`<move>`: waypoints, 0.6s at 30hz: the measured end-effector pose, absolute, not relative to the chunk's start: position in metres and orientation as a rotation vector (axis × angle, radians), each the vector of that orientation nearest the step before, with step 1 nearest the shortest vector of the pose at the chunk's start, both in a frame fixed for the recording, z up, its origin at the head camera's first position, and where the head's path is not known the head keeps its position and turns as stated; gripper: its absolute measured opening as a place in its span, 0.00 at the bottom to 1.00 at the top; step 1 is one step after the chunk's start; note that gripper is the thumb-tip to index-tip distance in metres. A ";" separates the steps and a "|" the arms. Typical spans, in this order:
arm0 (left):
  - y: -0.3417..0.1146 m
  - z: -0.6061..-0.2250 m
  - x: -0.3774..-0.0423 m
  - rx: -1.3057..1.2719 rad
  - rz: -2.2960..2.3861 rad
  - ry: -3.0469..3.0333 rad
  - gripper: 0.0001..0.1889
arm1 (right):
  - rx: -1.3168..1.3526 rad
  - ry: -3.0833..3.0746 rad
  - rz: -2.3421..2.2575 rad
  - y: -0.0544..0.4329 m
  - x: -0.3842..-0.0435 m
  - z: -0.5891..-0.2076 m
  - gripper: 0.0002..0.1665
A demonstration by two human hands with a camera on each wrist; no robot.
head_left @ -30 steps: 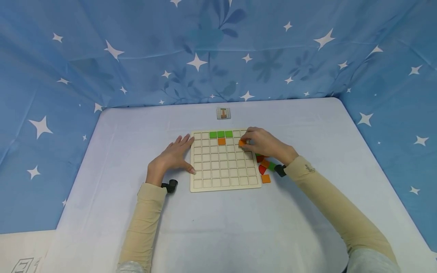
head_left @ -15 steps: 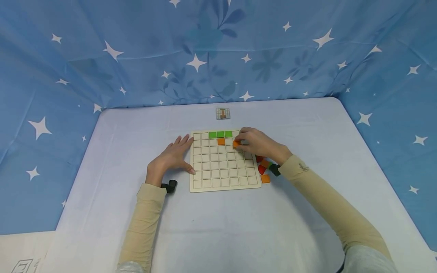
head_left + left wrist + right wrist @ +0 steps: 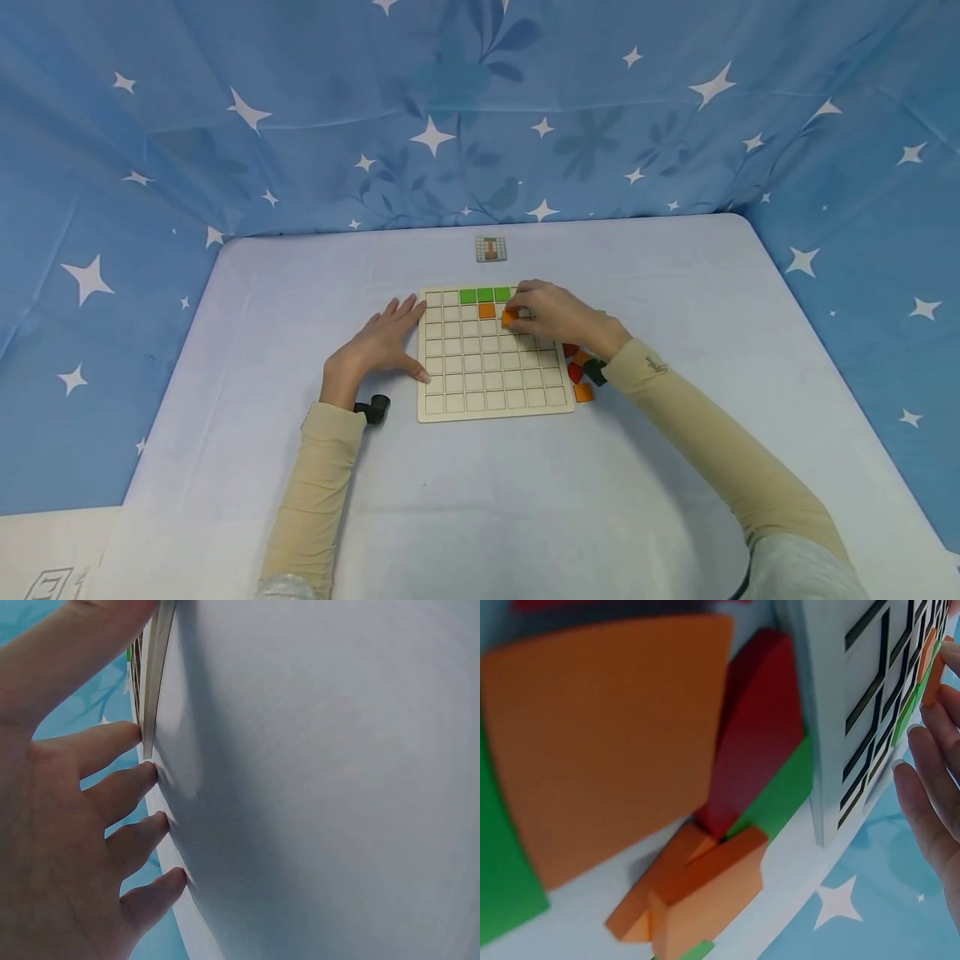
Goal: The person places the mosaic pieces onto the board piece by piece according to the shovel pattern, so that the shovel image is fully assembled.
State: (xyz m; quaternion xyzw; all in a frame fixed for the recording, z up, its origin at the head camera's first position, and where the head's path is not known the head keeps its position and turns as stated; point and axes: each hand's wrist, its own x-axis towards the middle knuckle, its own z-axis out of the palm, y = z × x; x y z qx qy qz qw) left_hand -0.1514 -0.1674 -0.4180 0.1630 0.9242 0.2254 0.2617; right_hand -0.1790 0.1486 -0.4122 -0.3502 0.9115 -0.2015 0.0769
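Observation:
A pale wooden grid board (image 3: 472,367) lies on the table. In its top row sit three green square tiles (image 3: 485,295), and an orange square tile (image 3: 487,311) lies in the row below. My right hand (image 3: 557,312) pinches another orange tile (image 3: 509,319) over the board, just right of the placed orange one; the right wrist view shows this orange tile (image 3: 934,675) between thumb and finger. My left hand (image 3: 380,340) rests spread along the board's left edge. In the left wrist view its straight fingers (image 3: 124,787) touch the table and the board's side (image 3: 156,675).
Loose orange, red and green pieces (image 3: 583,392) lie by the board's right edge, partly under my right wrist. Close up, a large orange piece (image 3: 615,742) leans among red and green ones. Beyond the board lies a small pattern card (image 3: 491,249). A blue star-printed curtain (image 3: 300,125) hangs behind.
My right hand has moved left across the board with the orange tile, nearing the placed orange one. The left hand has stayed where it was.

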 end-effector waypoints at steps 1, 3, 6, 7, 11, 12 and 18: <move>-0.167 -0.418 -0.151 0.440 0.610 2.500 0.68 | -1.055 2.727 -0.603 0.148 -0.179 -0.412 0.17; -0.167 -0.418 -0.151 0.437 0.609 2.498 0.67 | -1.067 2.719 -0.600 0.145 -0.179 -0.413 0.17; -0.167 -0.418 -0.151 0.435 0.610 2.497 0.67 | -1.077 2.714 -0.596 0.142 -0.179 -0.412 0.17; -0.167 -0.418 -0.151 0.435 0.610 2.496 0.67 | -1.078 2.715 -0.592 0.141 -0.179 -0.412 0.17; -0.167 -0.418 -0.151 0.439 0.609 2.500 0.67 | -1.085 2.723 -0.572 0.137 -0.179 -0.411 0.16; -0.167 -0.418 -0.151 0.441 0.610 2.502 0.67 | -1.086 2.726 -0.565 0.136 -0.178 -0.411 0.16; -0.168 -0.418 -0.152 0.444 0.616 2.502 0.67 | -1.071 2.735 -0.513 0.129 -0.179 -0.414 0.17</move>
